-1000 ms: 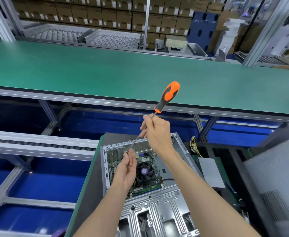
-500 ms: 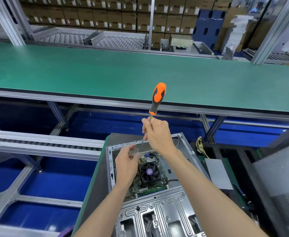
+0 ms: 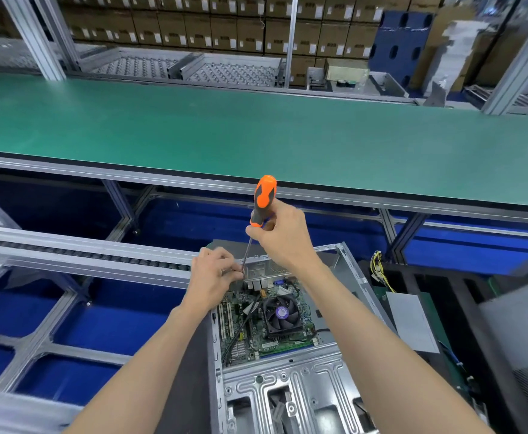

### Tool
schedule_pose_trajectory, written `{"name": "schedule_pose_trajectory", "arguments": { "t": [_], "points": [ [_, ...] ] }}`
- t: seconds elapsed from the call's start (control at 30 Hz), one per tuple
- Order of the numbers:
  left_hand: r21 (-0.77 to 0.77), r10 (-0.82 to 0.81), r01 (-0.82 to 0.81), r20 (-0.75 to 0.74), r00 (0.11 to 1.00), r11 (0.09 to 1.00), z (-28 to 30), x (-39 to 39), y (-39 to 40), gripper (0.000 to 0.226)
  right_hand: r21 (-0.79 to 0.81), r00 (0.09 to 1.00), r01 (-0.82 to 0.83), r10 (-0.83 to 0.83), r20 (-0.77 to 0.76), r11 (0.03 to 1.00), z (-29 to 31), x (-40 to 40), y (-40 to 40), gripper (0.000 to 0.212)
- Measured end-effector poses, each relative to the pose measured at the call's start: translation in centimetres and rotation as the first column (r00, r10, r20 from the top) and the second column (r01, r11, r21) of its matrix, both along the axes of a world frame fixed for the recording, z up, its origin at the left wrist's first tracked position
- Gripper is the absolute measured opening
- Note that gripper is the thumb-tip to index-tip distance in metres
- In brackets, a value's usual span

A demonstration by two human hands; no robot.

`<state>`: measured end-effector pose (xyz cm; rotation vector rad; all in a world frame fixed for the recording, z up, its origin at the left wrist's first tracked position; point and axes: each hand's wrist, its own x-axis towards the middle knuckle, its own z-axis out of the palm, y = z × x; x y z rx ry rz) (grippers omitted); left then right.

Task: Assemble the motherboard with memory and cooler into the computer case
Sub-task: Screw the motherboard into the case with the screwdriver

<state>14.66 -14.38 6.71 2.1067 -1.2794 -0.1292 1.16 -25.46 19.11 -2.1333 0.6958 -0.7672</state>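
Right hand (image 3: 283, 236) holds screwdriver (image 3: 262, 200) near-upright, tip down.

A factory assembly line: a long green-matted table (image 3: 256, 133) spans the view at 12 o'clock, a roller conveyor (image 3: 68, 253) runs at 9 o'clock, and stacked cardboard cartons (image 3: 209, 26) fill warehouse racking behind aluminium frame posts (image 3: 290, 39).

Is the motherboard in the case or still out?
In. The motherboard lies flat inside the open computer case, cooler on top. Whether it is screwed down cannot be told.
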Motion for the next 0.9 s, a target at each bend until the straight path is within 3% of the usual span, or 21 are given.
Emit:
{"name": "schedule_pose_trajectory", "arguments": {
  "t": [0.17, 0.27, 0.43, 0.9],
  "points": [
    [0.020, 0.056, -0.055, -0.010, 0.998, 0.998, -1.2, 1.2, 0.8, 0.009, -0.062, 0.995, -0.056, 0.060, 0.081, 0.997, 1.2, 0.6, 0.2, 0.023],
    [-0.009, 0.056, -0.058, -0.119, 0.991, 0.998, -1.5, 1.3, 1.1, 0.008, -0.116, 0.997, -0.063, 0.068, 0.043, 0.991, 1.1, 1.1, 0.3, 0.025],
    [-0.047, 0.079, -0.085, -0.108, 0.991, 0.995, -1.6, 1.0, 1.1, 0.007, -0.201, 0.997, -0.078, 0.072, -0.038, 0.976, -0.4, 1.9, 1.0, 0.031],
    [-0.113, 0.151, -0.164, -0.113, 0.982, 0.980, -2.7, 0.9, 1.2, 0.009, -0.174, 0.991, -0.123, 0.110, -0.081, 0.977, -2.1, 3.4, 1.4, 0.030]
  ]
}}
